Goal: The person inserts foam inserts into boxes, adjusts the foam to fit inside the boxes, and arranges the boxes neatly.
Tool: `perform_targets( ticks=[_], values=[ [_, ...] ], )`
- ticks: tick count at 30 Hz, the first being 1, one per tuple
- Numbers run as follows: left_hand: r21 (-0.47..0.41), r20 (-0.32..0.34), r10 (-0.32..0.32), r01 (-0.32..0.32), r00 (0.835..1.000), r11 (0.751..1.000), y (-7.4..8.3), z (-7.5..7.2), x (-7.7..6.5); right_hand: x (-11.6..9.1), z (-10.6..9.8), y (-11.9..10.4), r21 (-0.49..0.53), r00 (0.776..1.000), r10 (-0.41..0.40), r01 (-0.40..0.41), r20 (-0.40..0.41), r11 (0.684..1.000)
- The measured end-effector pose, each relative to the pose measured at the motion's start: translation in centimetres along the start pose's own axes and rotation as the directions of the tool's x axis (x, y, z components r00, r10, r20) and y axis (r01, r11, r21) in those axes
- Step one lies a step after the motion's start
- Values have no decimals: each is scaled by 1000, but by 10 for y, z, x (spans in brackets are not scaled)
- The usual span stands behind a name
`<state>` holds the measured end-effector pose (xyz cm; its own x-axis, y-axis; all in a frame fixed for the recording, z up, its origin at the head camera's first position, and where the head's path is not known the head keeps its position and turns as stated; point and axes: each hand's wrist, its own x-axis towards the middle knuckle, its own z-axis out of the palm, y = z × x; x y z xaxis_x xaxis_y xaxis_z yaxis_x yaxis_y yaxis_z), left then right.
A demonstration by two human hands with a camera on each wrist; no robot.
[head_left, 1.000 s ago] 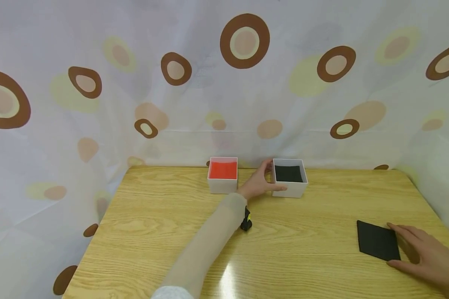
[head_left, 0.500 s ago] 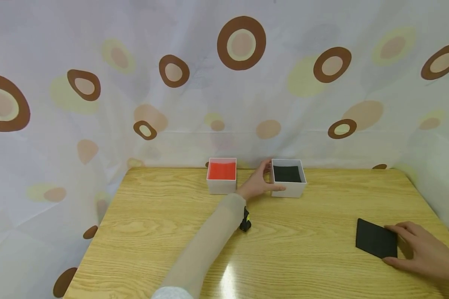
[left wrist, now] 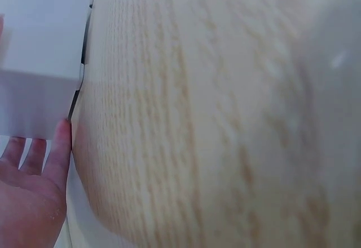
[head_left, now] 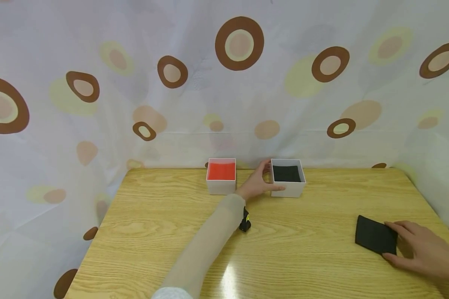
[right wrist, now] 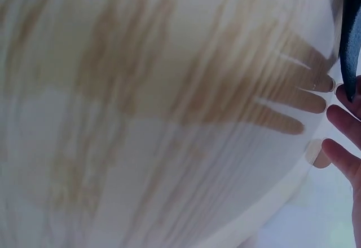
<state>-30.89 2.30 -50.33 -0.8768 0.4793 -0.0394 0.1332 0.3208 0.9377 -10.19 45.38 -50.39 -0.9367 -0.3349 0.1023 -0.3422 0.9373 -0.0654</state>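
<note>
At the back of the table, my left hand (head_left: 252,185) grips the left side of a white open box (head_left: 293,190), thumb along its front wall. Several black square pieces or one such piece (head_left: 286,173) lie inside. The left wrist view has that box's white wall (left wrist: 39,39) with fingers (left wrist: 56,158) against it. To the right, my right hand (head_left: 420,247) pinches a thin black square sheet (head_left: 376,234) by its right edge, between thumb and fingers. The sheet is tilted and slightly bowed. In the right wrist view the sheet (right wrist: 351,39) hangs above the table, over the hand's shadow.
A second white box (head_left: 221,187) holding red sheets (head_left: 222,171) stands left of the first. Both are on the wooden table (head_left: 307,257), close to the patterned curtain (head_left: 194,108) behind it. My left forearm (head_left: 209,245) crosses the table's middle.
The black sheet has risen a little off the table and bowed, with the right hand shifting slightly up and left. My left hand keeps its hold on the box.
</note>
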Motion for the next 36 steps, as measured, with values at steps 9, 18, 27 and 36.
perform_targets(
  ticks=[9, 18, 27, 36],
  values=[
    [0, 4, 6, -6, 1000, 1000, 3, 0, -3, 3, -4, -2, 11, 998, -20, 21, -53, 1000],
    [-5, 6, 15, -15, 1000, 1000, 5, -1, -3, 31, -21, -4, 36, 974, -124, 133, -187, 990],
    [15, 3, 18, -18, 1000, 1000, 4, -2, -2, 76, -50, -16, 19, 946, -230, 241, -229, 970],
    [3, 9, 38, -38, 999, 999, 1, -2, 1, 118, -73, -33, 30, 927, -314, 326, -203, 945]
  ],
)
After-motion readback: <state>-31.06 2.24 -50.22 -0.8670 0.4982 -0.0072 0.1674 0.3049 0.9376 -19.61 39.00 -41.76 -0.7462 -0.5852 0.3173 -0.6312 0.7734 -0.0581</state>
